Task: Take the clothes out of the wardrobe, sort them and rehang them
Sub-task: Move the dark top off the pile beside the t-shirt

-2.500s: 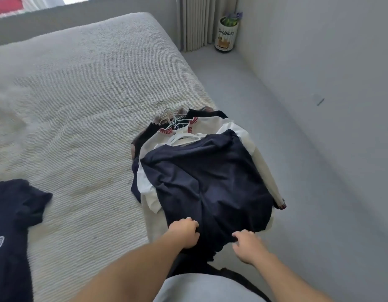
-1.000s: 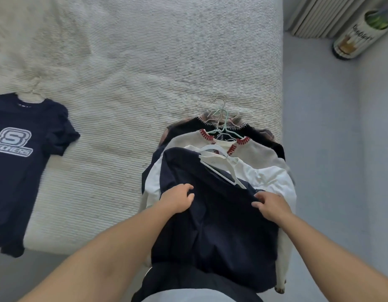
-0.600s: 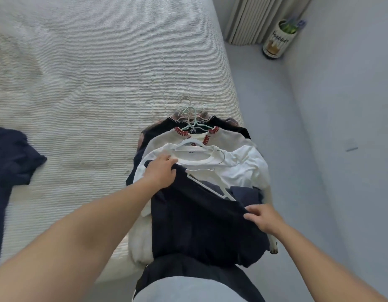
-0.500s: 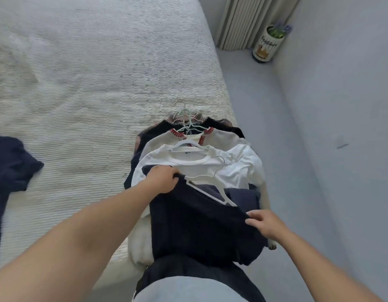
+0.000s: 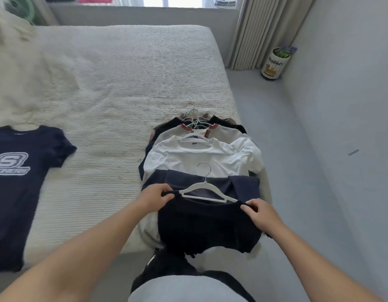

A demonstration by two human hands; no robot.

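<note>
Landmark: the bed (image 5: 123, 83), pale ribbed cover; all places below are given rel. to it.
Your left hand (image 5: 155, 198): over the bed's near right corner, fingers curled and pinching the left shoulder edge of the dark top (image 5: 208, 227).
Your right hand (image 5: 261, 216): just off the bed's right edge, thumb and fingers pinched on the top's right shoulder edge.
Dark top: navy/black, stretched between both hands at the bed's near right corner, lower part hanging past the bed's near edge (hem not fully clear).
White hanger (image 5: 207, 188): sits at the top's neckline betw. your hands, right end under the fabric by your right hand; metal hook points toward the bed's far end.
White tee (image 5: 201, 159): on the bed's right side, next layer under the dark top, on its own hanger.
Clothes stack (image 5: 197, 127): more tops w/ hangers fanned out beyond the white tee, incl. a cream one w/ red-stitched collar and a black one.
Logo tee (image 5: 16, 177): navy, lying flat on the bed's near left side, well apart from the stack.
Tin (image 5: 274, 63): on the floor past the bed's far right corner, beside the curtain (image 5: 260, 31).
</note>
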